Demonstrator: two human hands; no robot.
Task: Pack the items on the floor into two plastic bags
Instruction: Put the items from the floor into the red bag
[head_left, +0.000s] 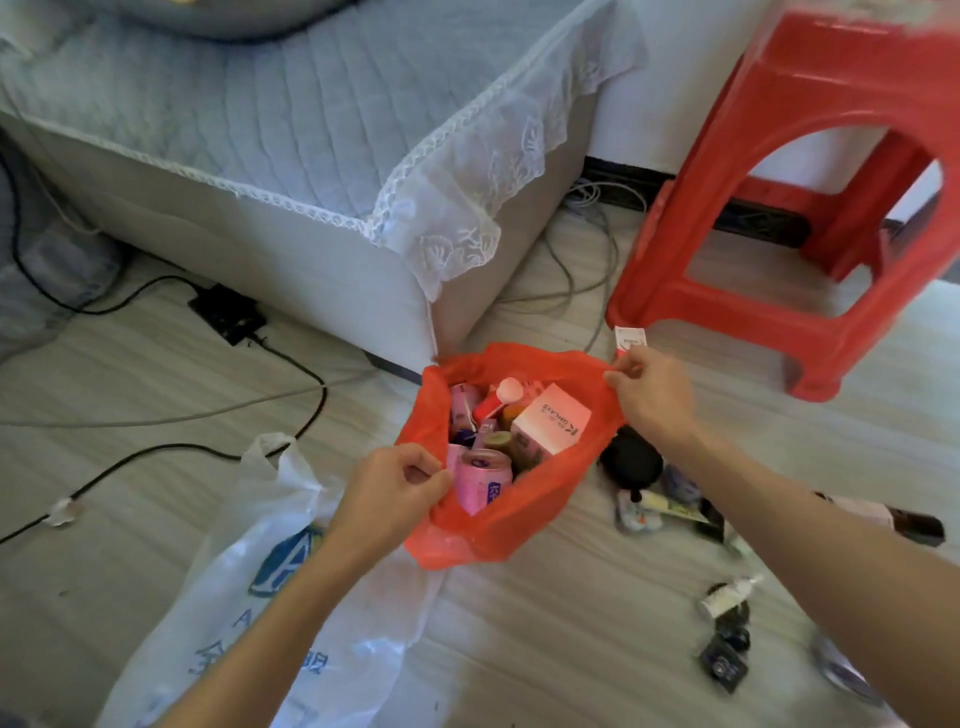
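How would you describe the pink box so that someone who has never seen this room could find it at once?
Start at the red stool, then look left and down to the red bag that both hands hold open on the floor. The pink box stands inside it on the right. It is the only square-edged thing there, with a white top; its neighbours are round cans and bottles.

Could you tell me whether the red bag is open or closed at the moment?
Open: the left hand and right hand pinch opposite edges of the red bag, exposing a pink can inside.

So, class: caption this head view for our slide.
Both hands, left and right, hold the red bag open; white bag lies beside.
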